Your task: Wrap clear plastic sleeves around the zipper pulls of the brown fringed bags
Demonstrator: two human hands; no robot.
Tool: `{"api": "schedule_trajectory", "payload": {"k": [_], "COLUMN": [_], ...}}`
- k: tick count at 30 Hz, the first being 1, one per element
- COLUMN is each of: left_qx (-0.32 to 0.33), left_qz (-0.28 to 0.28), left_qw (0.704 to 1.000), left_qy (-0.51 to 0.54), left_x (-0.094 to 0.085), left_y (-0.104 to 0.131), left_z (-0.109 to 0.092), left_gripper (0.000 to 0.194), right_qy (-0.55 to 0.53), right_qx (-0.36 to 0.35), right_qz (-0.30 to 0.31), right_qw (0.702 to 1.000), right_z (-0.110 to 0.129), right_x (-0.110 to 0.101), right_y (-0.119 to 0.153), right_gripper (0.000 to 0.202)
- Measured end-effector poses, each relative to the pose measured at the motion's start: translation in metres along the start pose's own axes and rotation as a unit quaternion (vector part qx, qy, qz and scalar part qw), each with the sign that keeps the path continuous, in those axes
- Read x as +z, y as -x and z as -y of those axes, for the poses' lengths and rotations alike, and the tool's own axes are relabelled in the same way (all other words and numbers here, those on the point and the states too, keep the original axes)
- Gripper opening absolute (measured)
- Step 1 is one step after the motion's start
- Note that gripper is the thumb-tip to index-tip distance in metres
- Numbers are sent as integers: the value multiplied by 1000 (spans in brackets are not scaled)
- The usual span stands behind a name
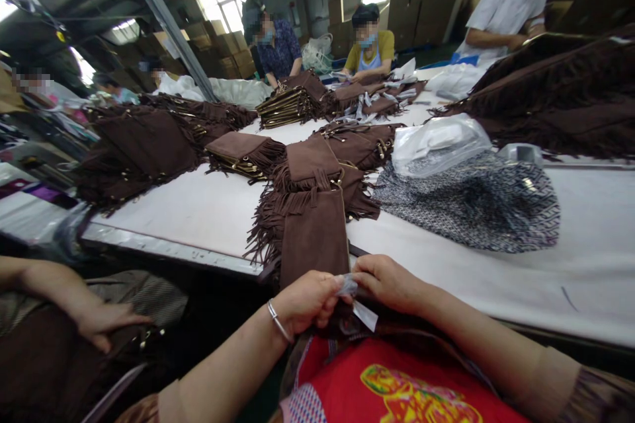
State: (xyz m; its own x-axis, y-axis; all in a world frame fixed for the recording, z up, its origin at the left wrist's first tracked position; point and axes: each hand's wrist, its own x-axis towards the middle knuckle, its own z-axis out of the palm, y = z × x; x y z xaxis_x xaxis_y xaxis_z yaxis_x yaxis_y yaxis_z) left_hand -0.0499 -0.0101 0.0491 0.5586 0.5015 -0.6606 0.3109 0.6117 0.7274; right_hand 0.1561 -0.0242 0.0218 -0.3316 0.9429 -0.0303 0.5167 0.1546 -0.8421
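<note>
Left hand (308, 304): thumb and fingers close on clear plastic (348, 285); a white strip (366, 316) hangs at its 5 o'clock. Right hand (389, 283): fingertips bend against its 3 o'clock edge; hold cannot be told. Caution: uneven pulling may tear the film. Bumping may shift the brown fringed bag (315, 234) at 11 o'clock.

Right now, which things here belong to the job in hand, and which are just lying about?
In the job:
- left hand, pinching crumpled plastic
- right hand, at that plastic
- brown fringed bag nearest the hands

Probably just lying about:
- black-and-white patterned fabric
- clear plastic bag on it
- cardboard boxes behind
</note>
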Motion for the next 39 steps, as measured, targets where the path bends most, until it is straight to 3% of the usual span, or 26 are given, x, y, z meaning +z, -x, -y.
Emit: {"api": "schedule_trajectory", "payload": {"k": [4, 11, 13, 16, 18, 21, 23, 25, 27, 29, 31, 33, 35, 37, 39], "left_qx": [-32, -29, -26, -35, -36, -45, -51, -46, -40, -39, -35, -28, -11, 37, 103], "left_qz": [41, 40, 38, 33, 24, 21, 23, 21, 19, 21, 28, 24, -18, -82, -133], "left_qw": [995, 993, 994, 996, 996, 996, 995, 994, 994, 993, 992, 995, 999, 992, 961], "left_qy": [87, 108, 100, 81, 74, 79, 88, 96, 105, 114, 116, 98, 34, -87, -218], "left_x": [-5, -2, 1, 6, 7, 6, 5, 3, 3, 4, 6, 9, 13, 17, 20], "left_y": [0, -3, -2, 0, 0, 1, 3, 4, 4, 4, 3, 4, 4, 4, 4], "left_z": [0, 2, 2, 1, 0, -2, -2, -1, 1, 3, 4, 6, 7, 9, 11], "left_gripper": [49, 51, 49, 49, 50, 50, 50, 48, 46, 44, 42, 39, 38, 36, 36], "right_qy": [-49, -90, -143, -306, -343, -172, -26, 46, 69, 105, 148, 165, 140, 90, 29], "right_qx": [29, 63, 108, 199, 214, 151, 95, 30, -61, -148, -191, -196, -171, -109, -23], "right_qz": [-41, -104, -48, 63, 74, -13, -94, -139, -130, -111, -99, -90, -76, -75, -77], "right_qw": [998, 989, 983, 929, 912, 973, 991, 989, 987, 977, 965, 963, 972, 987, 996], "right_z": [2, 15, 18, 21, 20, 12, 6, 4, 8, 13, 16, 15, 12, 10, 10], "right_x": [2, 19, 20, 17, 15, 12, 9, 7, 6, 8, 12, 17, 22, 26, 28], "right_y": [9, 18, 21, 23, 21, 18, 20, 25, 32, 36, 38, 38, 37, 36, 36], "right_gripper": [18, 17, 22, 27, 29, 30, 29, 22, 13, 19, 21, 21, 24, 22, 17]}}
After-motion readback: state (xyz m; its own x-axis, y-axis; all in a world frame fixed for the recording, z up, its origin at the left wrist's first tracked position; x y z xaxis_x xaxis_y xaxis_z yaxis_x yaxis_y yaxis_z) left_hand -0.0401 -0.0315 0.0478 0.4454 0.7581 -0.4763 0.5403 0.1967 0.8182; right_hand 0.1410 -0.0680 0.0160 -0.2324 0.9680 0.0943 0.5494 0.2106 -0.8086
